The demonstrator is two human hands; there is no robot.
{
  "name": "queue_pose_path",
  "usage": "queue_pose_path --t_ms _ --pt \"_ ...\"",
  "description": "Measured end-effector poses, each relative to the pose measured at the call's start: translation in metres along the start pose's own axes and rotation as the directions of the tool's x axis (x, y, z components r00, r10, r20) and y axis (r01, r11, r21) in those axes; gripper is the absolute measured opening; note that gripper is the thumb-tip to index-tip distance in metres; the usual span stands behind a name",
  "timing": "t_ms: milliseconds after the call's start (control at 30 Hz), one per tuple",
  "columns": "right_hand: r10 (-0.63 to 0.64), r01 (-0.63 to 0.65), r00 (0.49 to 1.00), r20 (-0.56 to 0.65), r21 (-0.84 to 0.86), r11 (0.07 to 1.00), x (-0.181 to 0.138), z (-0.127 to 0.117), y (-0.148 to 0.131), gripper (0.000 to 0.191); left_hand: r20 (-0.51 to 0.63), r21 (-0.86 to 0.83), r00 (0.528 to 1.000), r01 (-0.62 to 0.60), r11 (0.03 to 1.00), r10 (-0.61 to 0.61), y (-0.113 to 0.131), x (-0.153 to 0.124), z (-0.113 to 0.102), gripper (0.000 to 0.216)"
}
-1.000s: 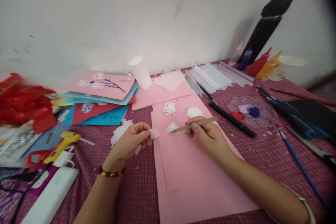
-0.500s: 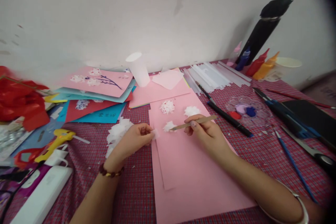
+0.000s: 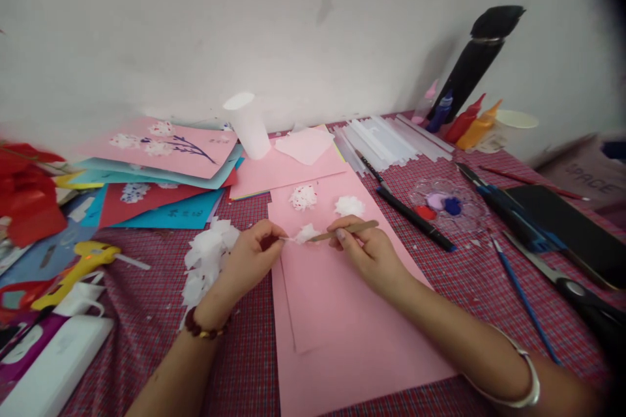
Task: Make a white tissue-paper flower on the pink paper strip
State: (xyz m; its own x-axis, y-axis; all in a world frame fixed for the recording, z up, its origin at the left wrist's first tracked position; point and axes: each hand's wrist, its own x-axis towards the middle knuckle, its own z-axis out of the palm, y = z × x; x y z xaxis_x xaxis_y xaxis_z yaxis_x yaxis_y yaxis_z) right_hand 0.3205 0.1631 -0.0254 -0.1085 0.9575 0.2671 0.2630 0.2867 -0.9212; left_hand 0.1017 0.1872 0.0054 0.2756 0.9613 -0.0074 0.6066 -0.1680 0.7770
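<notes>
A large pink sheet (image 3: 342, 326) lies on the checked cloth before me, with three small white paper flowers on its upper part. My left hand (image 3: 252, 259) pinches a small white paper piece at the nearest flower (image 3: 306, 232). My right hand (image 3: 368, 253) grips a thin wooden stick (image 3: 345, 230) whose tip touches that same flower. Two more flowers (image 3: 302, 197) (image 3: 349, 206) lie further up the sheet. A heap of white paper scraps (image 3: 205, 257) sits just left of my left hand.
Coloured card sheets (image 3: 166, 176) and a white cup (image 3: 247, 125) lie at the back left. A yellow glue gun (image 3: 73, 270) and white box (image 3: 53, 365) are at the left. Glue sticks (image 3: 391, 140), black pen (image 3: 415, 218), paint palette (image 3: 443, 202), brushes, scissors (image 3: 572, 287) and paint bottles (image 3: 469, 120) fill the right.
My left hand has moved right with its white piece, from beside the sheet's edge to the nearest flower. The right hand and stick stay at that flower. The view has shifted slightly.
</notes>
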Motion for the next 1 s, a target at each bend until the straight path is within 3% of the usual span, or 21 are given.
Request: queue_pose_path --t_ms 267,567,767,1000 --pt "0.024 -0.021 0.999 -0.042 0.075 0.997 0.004 0.002 0.009 0.017 0.188 -0.116 0.982 -0.010 0.993 0.032 0.000 0.004 0.011 0.013" --pt "-0.017 0.042 0.992 -0.128 0.193 0.980 0.001 -0.005 -0.003 0.016 0.056 -0.136 0.998 0.024 0.990 -0.017 -0.005 0.015 0.029 0.012" --pt "-0.105 0.104 0.994 -0.038 -0.025 0.994 -0.005 -0.005 -0.012 0.018 0.032 -0.156 0.999 0.025 0.987 -0.020 -0.003 0.016 0.031 0.009" --pt "-0.199 0.208 0.978 0.058 -0.268 0.941 -0.002 -0.002 -0.007 0.022 0.016 -0.164 0.999 0.044 0.985 -0.041 -0.003 0.017 0.032 0.008"
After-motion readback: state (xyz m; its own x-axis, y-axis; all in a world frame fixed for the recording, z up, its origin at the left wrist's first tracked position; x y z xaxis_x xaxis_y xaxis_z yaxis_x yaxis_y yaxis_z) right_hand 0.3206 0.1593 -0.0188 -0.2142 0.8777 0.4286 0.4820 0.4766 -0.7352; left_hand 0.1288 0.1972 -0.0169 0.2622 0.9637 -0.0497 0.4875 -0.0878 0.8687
